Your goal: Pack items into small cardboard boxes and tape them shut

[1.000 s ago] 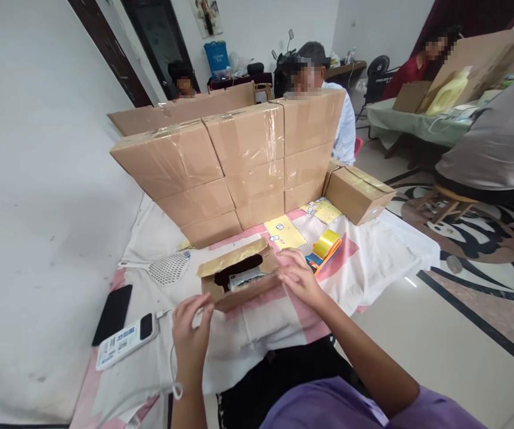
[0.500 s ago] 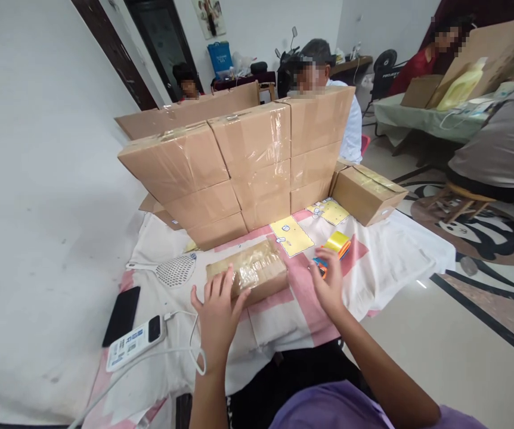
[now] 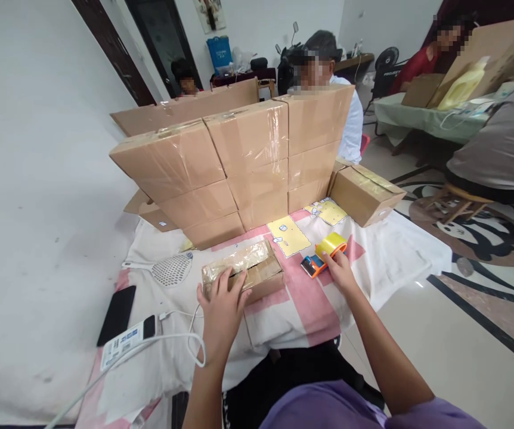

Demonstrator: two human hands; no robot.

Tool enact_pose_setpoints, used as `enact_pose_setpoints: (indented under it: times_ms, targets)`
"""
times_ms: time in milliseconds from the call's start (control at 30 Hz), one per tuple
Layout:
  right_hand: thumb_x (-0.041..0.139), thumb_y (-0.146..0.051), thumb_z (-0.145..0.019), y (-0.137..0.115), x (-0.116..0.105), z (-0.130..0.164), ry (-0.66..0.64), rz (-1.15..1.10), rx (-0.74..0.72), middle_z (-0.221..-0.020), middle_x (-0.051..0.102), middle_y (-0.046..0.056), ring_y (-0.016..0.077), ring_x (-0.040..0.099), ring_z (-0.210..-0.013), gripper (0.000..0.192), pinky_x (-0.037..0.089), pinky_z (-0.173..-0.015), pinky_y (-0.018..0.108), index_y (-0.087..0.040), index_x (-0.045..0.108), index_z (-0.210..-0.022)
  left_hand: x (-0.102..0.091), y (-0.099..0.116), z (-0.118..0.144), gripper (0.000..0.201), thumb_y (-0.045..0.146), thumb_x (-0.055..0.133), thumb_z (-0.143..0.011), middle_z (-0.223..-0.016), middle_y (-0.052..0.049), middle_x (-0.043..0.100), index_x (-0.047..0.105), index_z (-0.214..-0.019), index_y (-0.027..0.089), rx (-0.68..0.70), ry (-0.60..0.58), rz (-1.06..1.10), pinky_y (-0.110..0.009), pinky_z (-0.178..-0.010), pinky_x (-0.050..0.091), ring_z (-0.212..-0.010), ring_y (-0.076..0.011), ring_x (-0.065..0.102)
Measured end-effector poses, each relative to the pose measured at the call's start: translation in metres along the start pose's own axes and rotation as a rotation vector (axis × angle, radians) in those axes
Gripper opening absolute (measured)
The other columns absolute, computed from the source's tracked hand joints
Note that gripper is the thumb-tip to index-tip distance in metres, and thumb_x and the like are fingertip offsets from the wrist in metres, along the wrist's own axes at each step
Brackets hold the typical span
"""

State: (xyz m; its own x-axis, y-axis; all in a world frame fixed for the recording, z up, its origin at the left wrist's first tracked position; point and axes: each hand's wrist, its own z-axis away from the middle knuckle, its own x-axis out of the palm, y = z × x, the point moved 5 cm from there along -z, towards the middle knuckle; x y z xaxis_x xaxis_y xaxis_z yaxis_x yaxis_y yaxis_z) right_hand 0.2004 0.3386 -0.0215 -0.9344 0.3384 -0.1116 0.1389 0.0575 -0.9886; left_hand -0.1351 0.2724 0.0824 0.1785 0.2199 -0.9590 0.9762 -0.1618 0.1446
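Note:
A small cardboard box [image 3: 263, 277] lies on the cloth in front of me, with shiny clear tape on its top and an open seam running along it. On its near left part rests my left hand [image 3: 223, 298], fingers spread. To the right, my right hand [image 3: 340, 268] has its fingers closed around an orange and blue tape dispenser [image 3: 313, 266] with a yellow tape roll [image 3: 331, 243]. The dispenser's cutter end points left, toward the box. Part of the dispenser is hidden by my fingers.
Behind the box stands a wall of taped cartons [image 3: 248, 161]. Another carton [image 3: 367, 190] sits at the right. Yellow paper sheets [image 3: 289, 235], a white perforated paddle [image 3: 172, 269], a black phone [image 3: 116, 316] and a white device with a cable [image 3: 127, 342] lie around. Several people sit beyond.
My right hand has moved onto the tape dispenser and closed on it, and the dispenser has turned slightly. The small box now shows an open seam on top; my left hand stays on it.

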Motion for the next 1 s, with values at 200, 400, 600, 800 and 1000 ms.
enact_pose_setpoints:
  times_ms: [200, 400, 600, 800, 1000]
  targets:
    - [0.061, -0.061, -0.091, -0.034, 0.013, 0.055, -0.022, -0.109, -0.083, -0.101, 0.077, 0.012, 0.0296, 0.073, -0.093, 0.046, 0.060, -0.080, 0.041, -0.017, 0.069, -0.104, -0.003, 0.038, 0.025, 0.035, 0.035, 0.052, -0.101, -0.144, -0.012, 0.057, 0.065, -0.133, 0.029, 0.109, 0.183, 0.233, -0.056, -0.116, 0.023, -0.133, -0.0294, 0.050]
    - [0.032, -0.055, -0.104, -0.078, 0.034, 0.110, -0.120, 0.018, -0.372, -0.065, 0.064, 0.006, 0.0192, 0.059, -0.056, 0.055, 0.046, -0.053, 0.031, -0.019, 0.061, -0.074, 0.043, 0.105, 0.044, 0.032, 0.044, 0.052, -0.100, -0.128, -0.011, 0.059, 0.076, -0.095, 0.023, 0.071, -0.198, 0.965, -0.043, -0.108, 0.040, -0.125, -0.0263, 0.052]
    - [0.034, -0.054, -0.103, -0.088, 0.017, 0.094, 0.072, 0.200, -0.505, -0.053, 0.046, 0.001, 0.0147, 0.042, -0.049, 0.056, 0.035, -0.053, 0.030, -0.023, 0.042, -0.057, 0.032, 0.116, 0.045, 0.043, 0.050, 0.058, -0.095, -0.098, -0.008, 0.058, 0.072, -0.070, 0.018, -0.025, -0.166, 1.215, -0.034, -0.093, 0.043, -0.099, -0.0218, 0.058]
    - [0.041, -0.066, -0.096, -0.094, -0.003, 0.057, 0.291, -0.148, -0.062, -0.055, 0.047, -0.002, 0.0160, 0.048, -0.053, 0.053, 0.040, -0.051, 0.028, -0.023, 0.052, -0.068, 0.044, 0.112, 0.059, 0.048, 0.052, 0.055, -0.096, -0.063, -0.002, 0.059, 0.071, -0.071, 0.015, -0.134, -0.489, 1.379, -0.025, -0.062, 0.041, -0.062, -0.0146, 0.056]
    - [0.054, -0.061, -0.086, -0.105, 0.021, 0.079, 0.240, -0.253, 0.133, -0.057, 0.049, -0.002, 0.0155, 0.049, -0.052, 0.044, 0.044, -0.049, 0.028, -0.023, 0.051, -0.064, 0.059, 0.117, 0.059, 0.044, 0.049, 0.056, -0.094, -0.065, -0.004, 0.069, 0.075, -0.072, 0.016, -0.062, -0.492, 1.320, -0.025, -0.063, 0.042, -0.063, -0.0162, 0.060]
